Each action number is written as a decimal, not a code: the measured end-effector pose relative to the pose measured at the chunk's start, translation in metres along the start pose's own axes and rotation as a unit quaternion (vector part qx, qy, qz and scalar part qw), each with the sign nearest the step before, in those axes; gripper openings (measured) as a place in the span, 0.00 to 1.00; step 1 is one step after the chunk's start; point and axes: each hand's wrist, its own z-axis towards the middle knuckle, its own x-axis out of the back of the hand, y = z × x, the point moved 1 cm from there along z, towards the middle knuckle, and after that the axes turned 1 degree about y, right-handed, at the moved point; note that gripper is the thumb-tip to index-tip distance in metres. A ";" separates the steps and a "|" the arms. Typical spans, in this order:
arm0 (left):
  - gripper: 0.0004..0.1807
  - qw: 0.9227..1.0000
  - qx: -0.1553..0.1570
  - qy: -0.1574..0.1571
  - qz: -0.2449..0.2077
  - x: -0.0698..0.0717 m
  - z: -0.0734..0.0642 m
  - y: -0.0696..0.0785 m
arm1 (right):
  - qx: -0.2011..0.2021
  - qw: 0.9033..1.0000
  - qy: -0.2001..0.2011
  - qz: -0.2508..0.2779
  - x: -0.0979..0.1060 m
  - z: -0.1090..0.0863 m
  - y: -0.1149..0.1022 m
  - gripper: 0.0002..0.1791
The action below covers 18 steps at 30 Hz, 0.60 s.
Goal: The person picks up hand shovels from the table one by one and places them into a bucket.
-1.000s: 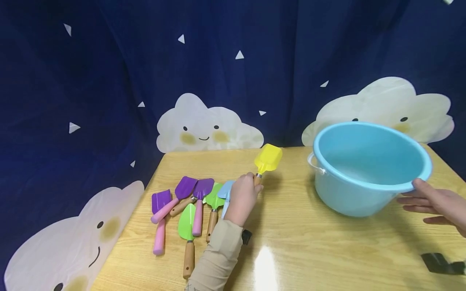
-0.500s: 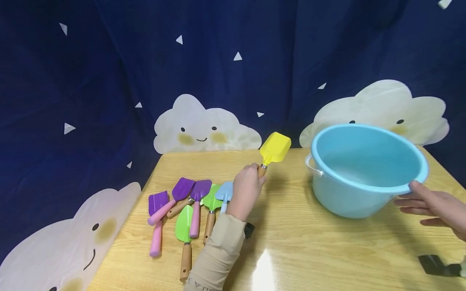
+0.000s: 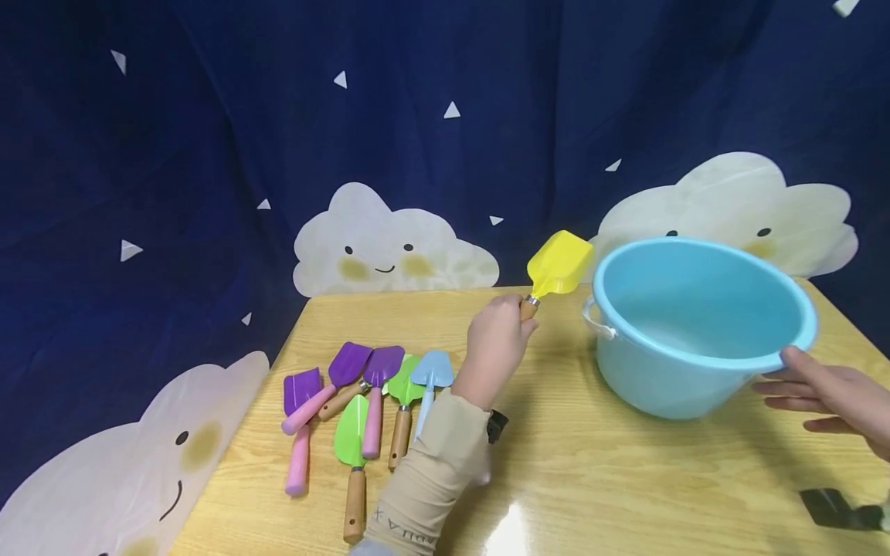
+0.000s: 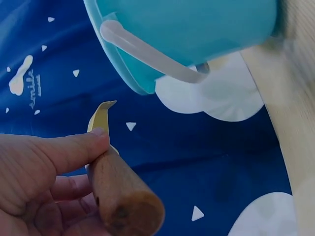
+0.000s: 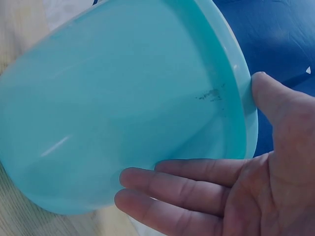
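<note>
My left hand (image 3: 494, 347) grips the wooden handle of a yellow toy shovel (image 3: 559, 262), holding it above the table, left of the light-blue bucket (image 3: 667, 386). In the left wrist view the thumb presses along the handle (image 4: 125, 191), and the blade is seen nearly edge-on. My right hand (image 3: 834, 394) is at the bucket's right side. Its thumb touches the rim (image 5: 248, 123) while the other fingers stretch out straight by the outer wall; whether they touch it I cannot tell. The bucket stands upright, its visible interior holding nothing.
On the left of the wooden table (image 3: 591, 494) lie several toy shovels: purple ones (image 3: 384, 363) with pink handles, green ones (image 3: 351, 432) with wooden handles, and a light-blue one (image 3: 433, 369). The bucket's white handle (image 3: 599, 324) hangs at its left. A dark-blue curtain (image 3: 417, 46) stands behind.
My left hand has carried the yellow shovel up and to the right, closer to the bucket, uncovering more of the light-blue shovel. The right hand keeps its place at the rim.
</note>
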 end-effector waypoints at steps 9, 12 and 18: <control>0.10 1.000 -0.018 -0.004 0.016 0.001 0.006 0.018 | 0.016 1.000 -0.004 0.010 -0.005 -0.026 -0.033 0.48; 0.11 0.999 -0.030 -0.007 0.032 0.001 0.009 0.025 | 0.023 1.000 -0.001 0.007 -0.006 -0.030 -0.036 0.47; 0.14 0.995 -0.057 -0.022 0.081 0.001 0.014 0.043 | 0.026 1.000 0.007 0.017 -0.003 -0.023 -0.022 0.46</control>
